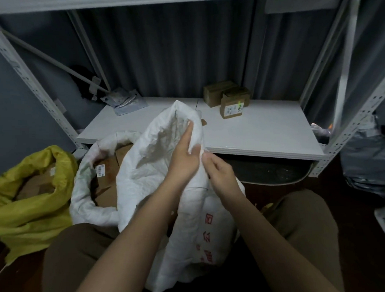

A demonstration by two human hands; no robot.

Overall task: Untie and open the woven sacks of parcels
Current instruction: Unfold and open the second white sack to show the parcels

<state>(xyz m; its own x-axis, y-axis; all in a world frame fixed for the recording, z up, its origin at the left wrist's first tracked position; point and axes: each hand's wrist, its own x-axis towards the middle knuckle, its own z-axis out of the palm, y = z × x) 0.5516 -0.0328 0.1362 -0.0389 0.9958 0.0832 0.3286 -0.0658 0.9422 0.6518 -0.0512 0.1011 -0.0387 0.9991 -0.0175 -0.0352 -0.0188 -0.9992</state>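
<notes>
At the far left, a yellow woven plastic sack [32,197] sits on the floor with its mouth already spread wide, and brown cardboard parcels show inside it; this one looks finished. Just to its right, a white woven sack with a rolled-down rim [83,194] also stands open, with brown cardboard boxes and a white label visible in its mouth, so it too appears done.

In the middle, near the person's knees, stands the white woven sack with red printed characters [186,223], the one in hand. Its upper cloth rises toward the low white shelf board [263,131] behind it. The left hand [183,155] lies against the upper cloth, the fingers fairly straight and pressing into the folds, with the thumb seeming to catch an edge of fabric. Just beside it, the right hand [221,173] has its fingers curled on the gathered neck of the sack, pinching the cloth there. No cord or knot can be made out, so whether the tie is already off cannot be told; the loose, upright top suggests that the mouth is being pulled apart, not yet spread. By my judgement, this third sack is partly opened and its rim is left to be widened or rolled down.

Further right, two small brown cardboard boxes [229,100] rest on the shelf board, and a dark grey plastic bag [364,160] sits at the far right, its state unclear.
</notes>
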